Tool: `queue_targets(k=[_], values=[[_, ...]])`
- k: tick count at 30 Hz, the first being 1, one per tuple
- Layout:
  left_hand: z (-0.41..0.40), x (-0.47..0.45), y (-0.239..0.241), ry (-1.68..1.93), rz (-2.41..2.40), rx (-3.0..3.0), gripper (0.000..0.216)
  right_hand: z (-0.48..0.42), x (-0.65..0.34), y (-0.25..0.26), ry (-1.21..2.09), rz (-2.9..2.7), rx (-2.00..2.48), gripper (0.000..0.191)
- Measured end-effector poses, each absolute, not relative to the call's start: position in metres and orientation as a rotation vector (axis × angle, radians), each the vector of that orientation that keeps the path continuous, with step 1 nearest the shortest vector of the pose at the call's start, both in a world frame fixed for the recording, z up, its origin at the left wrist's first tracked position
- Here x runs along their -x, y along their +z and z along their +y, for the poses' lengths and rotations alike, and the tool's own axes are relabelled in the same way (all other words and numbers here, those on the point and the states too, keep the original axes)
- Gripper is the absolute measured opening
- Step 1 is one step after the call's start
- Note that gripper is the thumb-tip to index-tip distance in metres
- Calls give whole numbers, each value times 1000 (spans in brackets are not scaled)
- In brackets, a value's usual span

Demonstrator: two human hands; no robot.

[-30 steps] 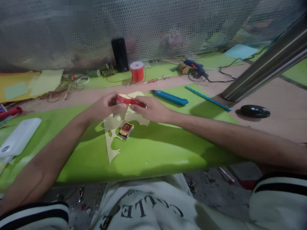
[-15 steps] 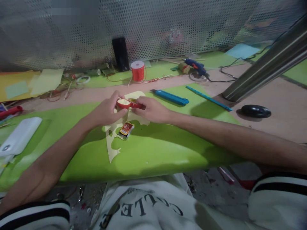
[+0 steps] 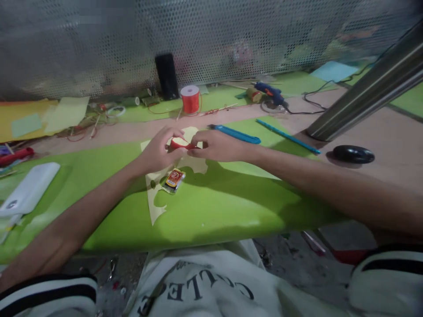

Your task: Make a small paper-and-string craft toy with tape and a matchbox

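Observation:
Between my hands is a small red band curved into a loop [image 3: 179,143], with a pale cream area inside it; I cannot make out its exact kind. My left hand [image 3: 161,149] closes on its left side, thumb in front and fingers behind. At its right end my right hand [image 3: 214,145] pinches the red band with thumb and fingertips, which hide part of it. Beneath lies a cream paper sheet [image 3: 153,193] with curved cut-outs. A small red and black packet [image 3: 174,180] rests on the sheet's edge, nearer to me.
Behind my right hand lie a blue utility knife [image 3: 236,134] and a blue stick [image 3: 287,136]. Farther back stand a red thread spool [image 3: 190,100], a black phone [image 3: 167,76] and a glue gun [image 3: 271,92]. A metal post [image 3: 360,88] rises at right; a white power bank [image 3: 31,187] lies left.
My left hand has moved slightly right with the red loop. The right hand has turned and now pinches closer to the left hand; its part of the red band is mostly covered.

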State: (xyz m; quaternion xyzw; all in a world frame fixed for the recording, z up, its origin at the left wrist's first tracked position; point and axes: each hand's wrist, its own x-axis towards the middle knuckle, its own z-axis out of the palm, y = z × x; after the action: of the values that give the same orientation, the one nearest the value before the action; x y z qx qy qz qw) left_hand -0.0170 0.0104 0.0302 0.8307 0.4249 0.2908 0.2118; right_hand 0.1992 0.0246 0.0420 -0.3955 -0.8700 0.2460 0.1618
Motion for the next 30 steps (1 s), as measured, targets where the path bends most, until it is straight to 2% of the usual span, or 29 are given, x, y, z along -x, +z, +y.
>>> queue_targets(k=[2,8,14,17,20,22,25,30], values=[[18,15,32,742,1115,-2203,28,22,-202,40,766,-2458,1182,20],[30,0,37,570,1048,-2056,30,13,-214,33,1254,-2245,1218,24],[34,-8,39,534,1056,-1956,21,20,-229,36,1286,-2248,1246,35],[38,-4,39,524,1013,-1818,23,30,-243,38,996,-2252,1252,43],[41,1,39,540,1024,-1748,22,46,-261,34,322,-2339,1407,40],[41,2,39,544,1070,-1783,20,56,-272,28,40,-2401,1576,45],[36,0,43,506,1130,-1846,22,67,-281,18,-14,-2461,1775,52],[29,-5,46,487,1191,-1863,22,67,-280,16,70,-2421,1738,30]])
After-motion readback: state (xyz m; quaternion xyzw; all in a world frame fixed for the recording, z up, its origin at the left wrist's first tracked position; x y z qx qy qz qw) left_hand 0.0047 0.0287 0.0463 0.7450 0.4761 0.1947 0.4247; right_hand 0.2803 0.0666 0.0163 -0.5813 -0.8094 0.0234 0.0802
